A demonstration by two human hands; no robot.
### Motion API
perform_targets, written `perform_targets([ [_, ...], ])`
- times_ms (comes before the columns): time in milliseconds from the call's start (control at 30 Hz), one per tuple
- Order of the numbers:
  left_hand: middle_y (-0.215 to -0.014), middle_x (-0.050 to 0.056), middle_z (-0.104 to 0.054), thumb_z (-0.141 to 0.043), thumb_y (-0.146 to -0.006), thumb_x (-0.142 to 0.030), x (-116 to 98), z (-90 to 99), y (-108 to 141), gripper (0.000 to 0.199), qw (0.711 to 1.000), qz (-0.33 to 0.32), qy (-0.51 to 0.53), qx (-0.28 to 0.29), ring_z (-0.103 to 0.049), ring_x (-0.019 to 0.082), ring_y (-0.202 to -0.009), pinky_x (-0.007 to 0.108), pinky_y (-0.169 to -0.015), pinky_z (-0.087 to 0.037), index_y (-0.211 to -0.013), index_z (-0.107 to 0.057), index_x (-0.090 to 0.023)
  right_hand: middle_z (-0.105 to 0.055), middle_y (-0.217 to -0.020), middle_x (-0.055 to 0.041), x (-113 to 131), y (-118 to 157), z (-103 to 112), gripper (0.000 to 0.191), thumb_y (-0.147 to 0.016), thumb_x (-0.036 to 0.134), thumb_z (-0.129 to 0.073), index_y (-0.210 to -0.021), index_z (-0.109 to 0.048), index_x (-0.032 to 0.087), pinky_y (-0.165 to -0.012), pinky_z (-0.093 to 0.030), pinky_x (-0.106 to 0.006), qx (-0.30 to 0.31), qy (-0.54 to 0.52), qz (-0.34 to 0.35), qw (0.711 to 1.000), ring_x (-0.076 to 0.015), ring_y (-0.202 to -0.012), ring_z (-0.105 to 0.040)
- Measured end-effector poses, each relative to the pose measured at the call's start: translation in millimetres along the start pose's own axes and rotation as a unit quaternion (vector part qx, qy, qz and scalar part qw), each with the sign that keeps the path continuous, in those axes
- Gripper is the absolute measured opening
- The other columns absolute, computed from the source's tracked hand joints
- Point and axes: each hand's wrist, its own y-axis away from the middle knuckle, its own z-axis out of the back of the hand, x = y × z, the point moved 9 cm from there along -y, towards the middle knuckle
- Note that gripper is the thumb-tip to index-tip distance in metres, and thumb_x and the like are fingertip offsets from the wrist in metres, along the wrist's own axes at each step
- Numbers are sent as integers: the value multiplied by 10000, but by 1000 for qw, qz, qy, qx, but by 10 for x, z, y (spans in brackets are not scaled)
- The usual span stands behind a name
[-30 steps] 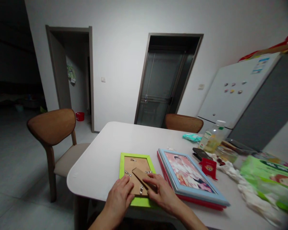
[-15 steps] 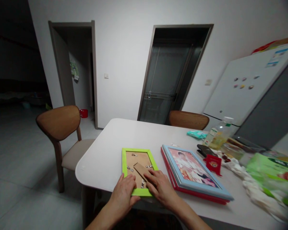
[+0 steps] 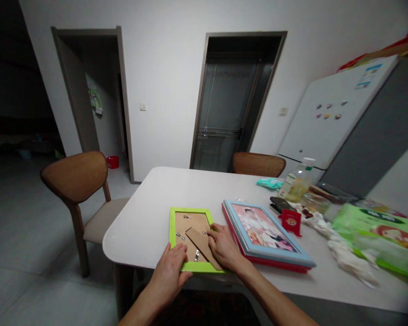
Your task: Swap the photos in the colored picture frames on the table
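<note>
**Green photo frame, face down, near worktop edge — both hands on its back**

Green photo frame: lies back-up on the white worktop, close to the near edge, brown backing board and small metal clips showing. The cardboard stand strut lies slantwise across the backing.

Grip, left hand: I see it flat over the near-left corner, fingers spread on the green rim and backing, pressing rather than clasping; nothing enclosed.

Grip, right hand: fingers curled against the right rim, fingertips at the upper end of the strut. Half a second ago this hand lay flatter and lower on the backing; it has slid up toward the right-side clip, so I judge the clips on that side are being worked.

Pose: both forearms come in from below, wrists low, palms down.

Adjacent: blue photo frame, picture-side up, stacked on a red one, just right of the green frame. Beyond: red packet, bottle, green package. Wooden chair at left.
</note>
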Motion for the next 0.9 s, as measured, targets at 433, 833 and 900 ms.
perform_targets([
  [433, -1172, 109, -519, -606, -665, -132, 79, -2, 13, 501, 1000, -19, 11, 2, -439, 206, -1116, 478, -987, -254, -1130, -421, -162, -451, -1170, -11, 684, 448, 141, 241, -777, 263, -440, -967, -585, 295, -916, -271, -337, 55, -70, 167, 982, -186, -1111, -330],
  [833, -1160, 77, -530, -597, -654, -144, 84, 19, 5, 382, 999, -1, 53, 10, -437, 206, -1112, 470, -1003, -214, -1022, -506, -196, -510, -1035, -64, 636, 71, -11, 268, -809, 261, -379, -1015, -546, 222, -811, -317, -323, 35, -69, 124, 989, -182, -949, -416],
  [900, -1165, 84, -524, -598, -650, -142, 87, 27, 13, 394, 998, 2, 57, 9, -432, 207, -1116, 466, -1007, -204, -1029, -499, -188, -500, -1034, -64, 687, -74, -100, 240, -800, 241, -386, -965, -560, 221, -800, -306, -322, 43, -54, 114, 991, -186, -950, -405],
])
